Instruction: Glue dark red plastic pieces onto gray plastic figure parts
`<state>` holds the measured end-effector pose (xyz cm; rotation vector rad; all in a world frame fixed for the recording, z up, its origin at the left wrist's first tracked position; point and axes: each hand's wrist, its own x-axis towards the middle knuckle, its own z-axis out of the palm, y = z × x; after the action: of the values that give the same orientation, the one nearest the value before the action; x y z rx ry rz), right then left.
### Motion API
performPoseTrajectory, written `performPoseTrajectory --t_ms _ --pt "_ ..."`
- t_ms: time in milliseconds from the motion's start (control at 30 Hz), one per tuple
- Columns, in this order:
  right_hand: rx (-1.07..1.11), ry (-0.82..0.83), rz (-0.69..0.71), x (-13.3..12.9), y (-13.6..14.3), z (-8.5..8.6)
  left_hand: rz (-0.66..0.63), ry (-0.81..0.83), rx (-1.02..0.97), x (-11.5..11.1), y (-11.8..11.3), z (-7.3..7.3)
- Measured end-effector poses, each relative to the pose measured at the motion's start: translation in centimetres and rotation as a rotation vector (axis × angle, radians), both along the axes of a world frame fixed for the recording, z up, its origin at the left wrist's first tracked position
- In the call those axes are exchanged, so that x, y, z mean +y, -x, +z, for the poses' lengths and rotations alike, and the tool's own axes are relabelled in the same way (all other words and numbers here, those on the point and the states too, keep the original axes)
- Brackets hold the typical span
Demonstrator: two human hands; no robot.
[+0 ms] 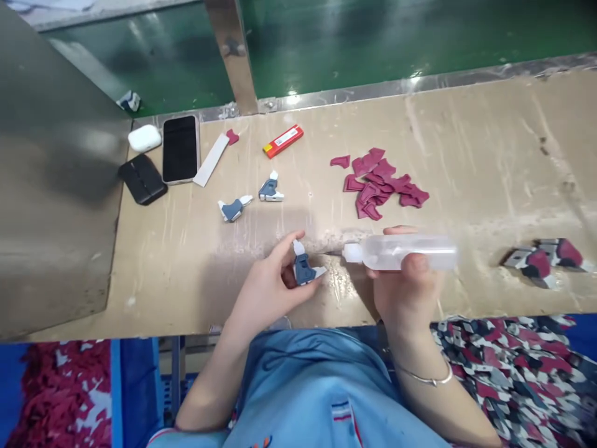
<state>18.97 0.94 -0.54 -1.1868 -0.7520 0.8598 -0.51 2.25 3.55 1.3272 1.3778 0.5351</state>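
Observation:
My left hand point(280, 280) is closed on a small dark blue and white plastic piece point(304, 269), held between thumb and fingers above the front of the table. Wrapped around a clear squeeze bottle point(410, 251) is my right hand point(408, 292). The bottle lies sideways, its white cap and thin nozzle pointing left at the plastic piece, with a gap between them. Two similar blue and white pieces, one on the left point(234, 209) and one on the right point(271, 188), rest beyond my left hand. A pile of maroon pieces point(373, 186) lies past the bottle.
At the back left are a phone point(180, 149), a white case point(144, 138), a black case point(142, 179), a pale strip point(211, 160) and a red box point(283, 141). Assembled pieces point(536, 262) lie at right. Filled bins flank me below the table point(471, 155). A metal panel point(56, 186) stands left.

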Motion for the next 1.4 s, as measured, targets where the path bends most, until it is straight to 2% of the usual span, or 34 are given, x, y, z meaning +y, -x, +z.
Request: performPoseTrajectory --t_ms 67,167,300,400,533,1000,1400 --pt "-0.267 -0.100 -0.058 -0.4 0.0 -0.7 0.023 0.011 -0.004 0.2 0.0 -0.3" --pt "-0.579 -0.233 -0.071 -0.9 -0.6 -1.4 0.030 0.033 -0.026 0.3 0.4 -0.8" --pt "-0.726 -0.269 -0.067 -1.2 -0.9 -1.6 0.014 0.037 -0.039 0.4 0.7 -1.0" --pt "-0.808 -0.363 -0.079 -1.0 -0.8 -1.5 0.004 0.037 -0.032 0.5 0.6 -0.8" --pt "-0.846 -0.437 -0.071 -0.6 -0.5 -1.5 0.002 0.059 -0.061 0.5 0.4 -0.5" --pt "-0.874 -0.405 -0.078 -0.6 -0.8 -1.6 0.000 0.060 -0.080 0.4 0.5 -0.6" --pt "-0.829 -0.448 0.024 -0.8 -0.7 -1.1 0.015 0.079 -0.090 0.4 0.5 -0.4"
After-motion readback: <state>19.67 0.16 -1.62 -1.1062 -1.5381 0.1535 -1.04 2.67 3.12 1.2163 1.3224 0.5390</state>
